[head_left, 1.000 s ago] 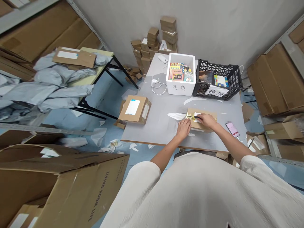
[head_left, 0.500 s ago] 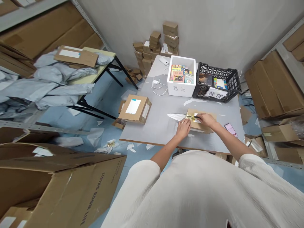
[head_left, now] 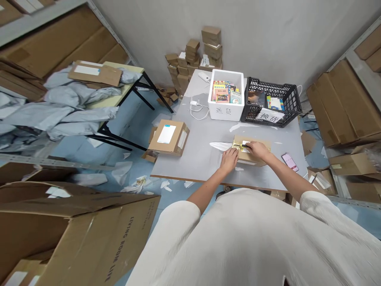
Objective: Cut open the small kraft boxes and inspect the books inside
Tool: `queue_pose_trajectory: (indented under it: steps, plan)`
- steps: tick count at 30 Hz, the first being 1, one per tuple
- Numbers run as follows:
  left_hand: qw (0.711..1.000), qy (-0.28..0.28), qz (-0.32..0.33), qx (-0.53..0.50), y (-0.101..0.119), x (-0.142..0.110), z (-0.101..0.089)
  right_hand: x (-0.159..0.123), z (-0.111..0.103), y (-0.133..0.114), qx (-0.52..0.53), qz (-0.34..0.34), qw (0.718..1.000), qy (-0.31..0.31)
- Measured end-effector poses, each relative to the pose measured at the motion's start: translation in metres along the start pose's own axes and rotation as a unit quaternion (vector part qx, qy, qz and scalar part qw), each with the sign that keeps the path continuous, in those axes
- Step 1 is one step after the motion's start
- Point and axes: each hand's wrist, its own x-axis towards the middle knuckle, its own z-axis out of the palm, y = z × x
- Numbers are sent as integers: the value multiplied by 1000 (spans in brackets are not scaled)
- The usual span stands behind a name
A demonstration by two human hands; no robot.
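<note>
Looks early days tbh, gripping a slim black tool (head_left: 244, 145) in the right hand (head_left: 257, 150) over shiny gold tape (head_left: 237, 142) on an apparently unopened brown cardboard box (head_left: 256, 138) on the grey rectangular surface (head_left: 199, 163), left hand (head_left: 229, 159) alongside, can't tell if clamped.

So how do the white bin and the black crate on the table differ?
The white bin has solid walls; the black crate has slatted, open ones. The bin's writing is straight on its wall, while the crate's is on a white sheet. The bin looks narrower than the crate. Both hold books or booklets.
</note>
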Motion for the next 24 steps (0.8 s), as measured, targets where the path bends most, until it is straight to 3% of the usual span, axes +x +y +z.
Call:
queue_pose_trajectory:
  steps: [11, 24]
  plan:
    - [1000, -9, -18, 15, 7, -1, -1, 3, -14, 6, -39, -4, 999, -29]
    - [996, -26, -46, 70, 25, 1, -8, -20, -18, 21, -60, 20, 997, -44]
